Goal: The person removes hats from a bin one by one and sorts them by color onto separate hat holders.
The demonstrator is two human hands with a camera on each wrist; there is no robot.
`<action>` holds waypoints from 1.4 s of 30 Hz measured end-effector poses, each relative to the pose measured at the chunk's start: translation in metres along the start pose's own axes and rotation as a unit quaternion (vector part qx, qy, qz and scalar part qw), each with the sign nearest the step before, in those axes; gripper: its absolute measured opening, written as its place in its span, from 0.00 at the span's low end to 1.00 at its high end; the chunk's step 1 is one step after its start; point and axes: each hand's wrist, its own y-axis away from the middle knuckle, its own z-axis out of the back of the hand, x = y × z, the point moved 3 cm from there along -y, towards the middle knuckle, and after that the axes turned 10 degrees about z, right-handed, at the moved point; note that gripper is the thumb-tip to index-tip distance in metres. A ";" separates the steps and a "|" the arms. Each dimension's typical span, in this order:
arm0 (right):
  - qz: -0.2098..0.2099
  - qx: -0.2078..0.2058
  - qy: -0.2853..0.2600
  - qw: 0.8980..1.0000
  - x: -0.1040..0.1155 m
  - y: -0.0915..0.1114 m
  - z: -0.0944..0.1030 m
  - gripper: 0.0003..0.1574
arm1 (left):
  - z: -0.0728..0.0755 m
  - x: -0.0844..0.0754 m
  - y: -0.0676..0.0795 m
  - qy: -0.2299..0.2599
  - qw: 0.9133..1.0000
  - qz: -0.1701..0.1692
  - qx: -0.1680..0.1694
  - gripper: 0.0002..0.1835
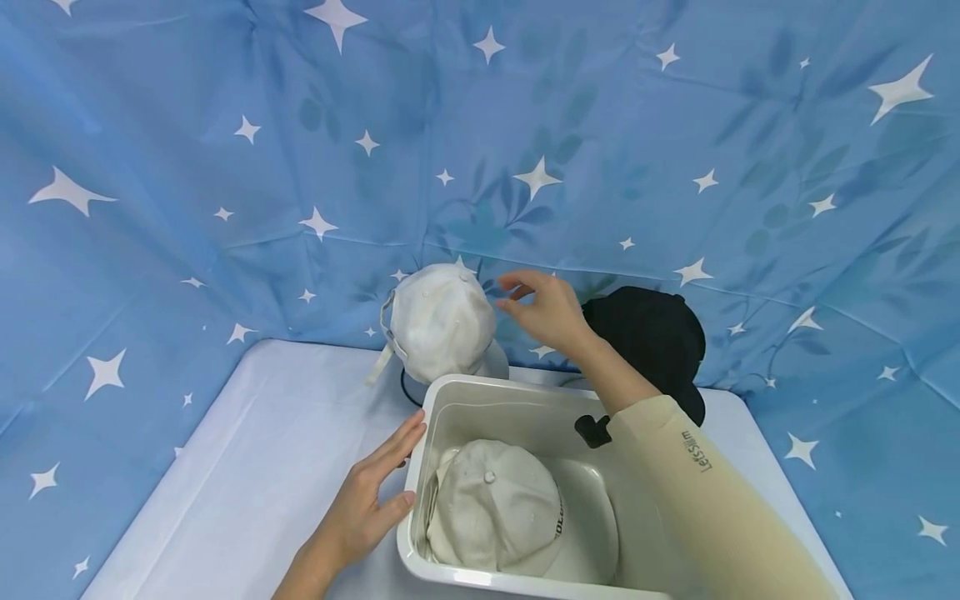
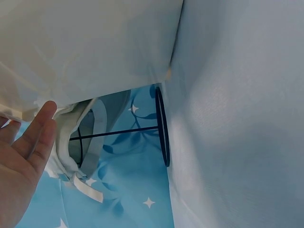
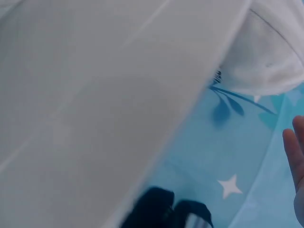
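A white cap point(image 1: 441, 325) with a loose strap sits on a thin black stand point(image 2: 163, 128) behind a pale plastic tub point(image 1: 487, 390). My right hand point(image 1: 546, 310) hovers just right of this cap, its fingers bent and holding nothing; in the right wrist view the cap point(image 3: 266, 52) appears beyond the fingers. Straight fingers of my left hand point(image 1: 367, 492) rest against the tub's left rim. Inside the tub lies a cream cap point(image 1: 495, 500), crown up, with dark lettering near its brim. A black cap point(image 1: 648, 333) stands behind my right forearm, which partly covers it.
The tub stands on a white-covered table point(image 1: 285, 442), whose left side extends beyond my left hand. A blue cloth point(image 1: 420, 100) with white stars hangs close behind and on both sides. Near my right wrist is a small black object point(image 1: 592, 431).
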 end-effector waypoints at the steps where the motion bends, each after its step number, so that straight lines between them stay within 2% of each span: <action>1: 0.004 0.002 0.001 1.000 0.002 0.001 0.003 0.20 | 0.000 0.000 0.000 0.001 1.000 0.001 0.000 0.41; 16: 0.034 0.026 0.021 0.999 0.027 0.019 0.042 0.25 | -0.001 0.001 0.000 0.003 1.000 0.011 0.003 0.40; 32: 0.087 0.036 0.069 0.993 0.038 0.046 0.055 0.26 | -0.001 0.000 0.000 0.008 1.000 0.012 0.002 0.40; 42: 0.151 0.029 0.107 0.982 0.042 0.070 0.058 0.26 | -0.002 0.001 0.000 0.007 1.000 0.011 0.003 0.41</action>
